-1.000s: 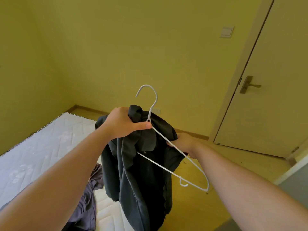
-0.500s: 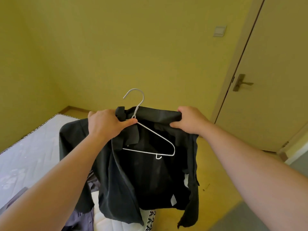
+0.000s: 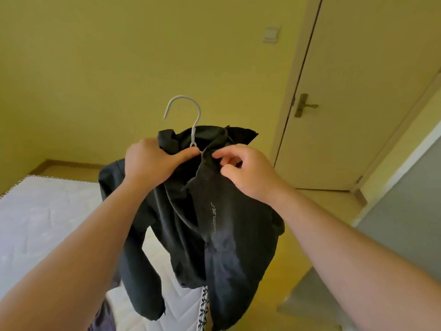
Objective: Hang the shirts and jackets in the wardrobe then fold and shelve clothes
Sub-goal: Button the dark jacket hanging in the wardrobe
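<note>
**Now that the hanger is inside, the jacket is getting its collar set**

While the jacket (image 3: pixel 214 223) was hanging spread open half a second ago, with the hanger's (image 3: pixel 193 136) triangle plain to see, it is now closing over the wire, and only the hook and twisted neck are showing above the collar. The right hand (image 3: pixel 248 173) is no longer holding the far shoulder; it is working at the collar front, just beside the left hand (image 3: pixel 150 163).

By my reading, the hanger is seated and the jacket is nearly ready to carry. No wardrobe is showing in this view.

The left fingers are curling tightly round the collar and the hanger's shoulder together, with the thumb (image 3: pixel 188 155) pressing at the base of the neck, so this hand is bearing the weight. The right fingers (image 3: pixel 217 155) are bending in, with forefinger and thumb pinching the collar's edge, apparently tugging it straight.

The jacket is hanging in the air in front of the person, above the bed's (image 3: pixel 47 223) edge, one sleeve dangling on the left.
</note>
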`<state>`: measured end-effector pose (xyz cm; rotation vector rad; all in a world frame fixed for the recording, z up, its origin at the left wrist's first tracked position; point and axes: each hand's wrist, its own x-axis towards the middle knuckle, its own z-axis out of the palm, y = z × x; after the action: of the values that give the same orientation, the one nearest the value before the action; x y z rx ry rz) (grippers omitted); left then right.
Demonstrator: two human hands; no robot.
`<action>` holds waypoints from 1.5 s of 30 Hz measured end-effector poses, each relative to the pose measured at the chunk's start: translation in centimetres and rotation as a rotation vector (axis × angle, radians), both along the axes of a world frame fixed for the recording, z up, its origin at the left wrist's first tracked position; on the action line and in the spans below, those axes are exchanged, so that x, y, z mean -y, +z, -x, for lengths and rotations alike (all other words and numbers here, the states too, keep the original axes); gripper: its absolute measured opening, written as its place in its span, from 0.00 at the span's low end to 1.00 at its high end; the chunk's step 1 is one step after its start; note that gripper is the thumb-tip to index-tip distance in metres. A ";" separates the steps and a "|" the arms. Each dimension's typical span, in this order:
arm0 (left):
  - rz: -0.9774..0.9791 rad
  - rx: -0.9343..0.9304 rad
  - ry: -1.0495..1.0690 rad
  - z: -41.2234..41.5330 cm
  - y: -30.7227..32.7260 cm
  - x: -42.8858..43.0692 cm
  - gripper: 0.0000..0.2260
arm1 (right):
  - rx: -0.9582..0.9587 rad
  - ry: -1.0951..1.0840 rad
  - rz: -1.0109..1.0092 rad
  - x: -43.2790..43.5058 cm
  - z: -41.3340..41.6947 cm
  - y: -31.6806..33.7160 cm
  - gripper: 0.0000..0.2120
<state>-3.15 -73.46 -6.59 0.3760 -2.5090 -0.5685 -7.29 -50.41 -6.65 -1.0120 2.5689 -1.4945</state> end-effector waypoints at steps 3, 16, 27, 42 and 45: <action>-0.031 0.048 -0.124 1.3 0.0 -1.2 0.40 | -0.518 -0.375 -0.237 -1.5 -0.8 -2.4 0.15; -0.035 -0.157 -0.681 5.0 -3.6 -13.5 0.24 | -0.293 -0.855 -0.292 -10.2 -6.3 -6.4 0.13; -0.360 -0.113 -0.779 -2.7 -7.4 -24.5 0.24 | -0.121 -1.193 -0.316 -18.8 -13.9 -6.8 0.12; -0.673 0.122 -1.079 -10.7 -9.2 -40.9 0.32 | -0.047 -1.543 -0.353 -28.3 -27.8 -7.6 0.14; -0.661 0.138 -1.195 -12.4 -9.1 -44.0 0.29 | -0.016 -1.644 -0.358 -30.2 -30.8 -7.8 0.13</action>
<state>9.28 -29.48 -15.73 -0.9819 -2.3698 -1.8523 23.49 -20.23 -14.43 1.4877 3.3666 -0.7308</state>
